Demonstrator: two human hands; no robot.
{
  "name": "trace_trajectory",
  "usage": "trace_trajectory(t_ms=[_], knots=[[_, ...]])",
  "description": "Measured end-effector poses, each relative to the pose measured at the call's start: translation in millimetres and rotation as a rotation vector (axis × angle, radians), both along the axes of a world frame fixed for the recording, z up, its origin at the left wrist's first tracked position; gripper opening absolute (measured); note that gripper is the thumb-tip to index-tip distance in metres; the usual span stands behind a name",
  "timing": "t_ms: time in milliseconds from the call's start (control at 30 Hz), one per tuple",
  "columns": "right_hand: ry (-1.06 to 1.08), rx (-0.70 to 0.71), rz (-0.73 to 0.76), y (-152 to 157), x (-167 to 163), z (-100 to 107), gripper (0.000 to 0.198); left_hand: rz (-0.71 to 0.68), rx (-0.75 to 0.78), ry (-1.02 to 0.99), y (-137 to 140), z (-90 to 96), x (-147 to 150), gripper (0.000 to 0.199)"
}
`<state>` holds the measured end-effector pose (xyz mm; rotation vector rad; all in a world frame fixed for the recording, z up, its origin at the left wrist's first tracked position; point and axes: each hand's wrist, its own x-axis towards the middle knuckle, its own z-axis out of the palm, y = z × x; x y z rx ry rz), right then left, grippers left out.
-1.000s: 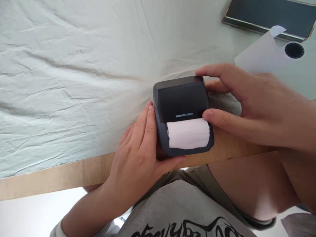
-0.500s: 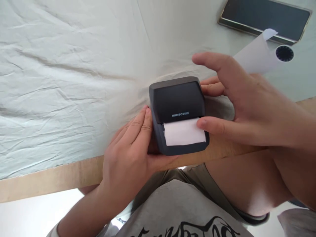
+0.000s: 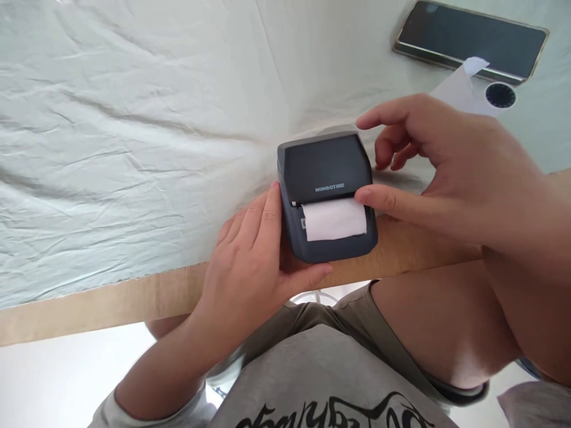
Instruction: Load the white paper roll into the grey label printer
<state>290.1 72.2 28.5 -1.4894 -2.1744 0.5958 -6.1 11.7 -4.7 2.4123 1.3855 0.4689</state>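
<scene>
A black label printer (image 3: 328, 169) marked NIIMBOT stands with its lid down at the table's front edge. From its slot a strip of blank white paper (image 3: 335, 221) comes out over the front. My left hand (image 3: 245, 261) holds the printer, its fingers along the left side and its thumb by the front edge. At the right is my right hand (image 3: 439, 160), fingers apart; the thumb tip touches the lid's lower right corner beside the paper. Its index fingertip is near the upper right corner, and the other fingers curl beside the printer.
A smartphone (image 3: 473, 41) lies at the upper right. In front of it is a white paper roll (image 3: 459, 89) with a dark round end (image 3: 500, 95), partly behind my right hand. A wrinkled pale cloth (image 3: 134, 166) covers the table, leaving a wooden edge (image 3: 111, 303) exposed.
My right index finger has bent down toward the printer, and the other fingers have drawn off its side. The thumb has shifted from the paper's edge to the lid's corner. The view shifted slightly.
</scene>
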Motion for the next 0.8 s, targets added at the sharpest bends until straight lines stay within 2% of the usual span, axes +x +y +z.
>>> trace_trajectory(t_ms=[133,233,333,467,567,700,800], knots=[[0.130,0.064,-0.029,-7.8,-14.5,6.2,0.038,-0.026,0.034,-0.005,0.7,-0.4,-1.1,0.102],[0.127,0.125,-0.115,-9.7,-27.1,14.4,0.039,-0.042,0.053,0.009,2.0,-1.3,-4.5,0.103],[0.033,0.141,-0.192,-3.2,-35.2,22.3,0.041,-0.045,0.044,0.035,2.7,-2.0,-7.0,0.102],[-0.134,0.117,-0.157,7.1,-34.9,21.7,0.030,-0.054,0.062,0.039,1.2,-2.1,-6.0,0.101],[-0.178,0.044,-0.087,6.0,-24.4,11.0,0.038,-0.041,0.085,0.034,-0.7,-1.7,-3.5,0.101],[-0.141,-0.018,-0.114,-0.7,-4.1,-4.3,0.049,-0.040,0.107,0.056,-2.4,-1.0,-1.4,0.100],[-0.123,-0.042,-0.145,6.3,1.4,-8.2,0.057,-0.047,0.111,0.059,-3.1,-1.3,-2.1,0.100]])
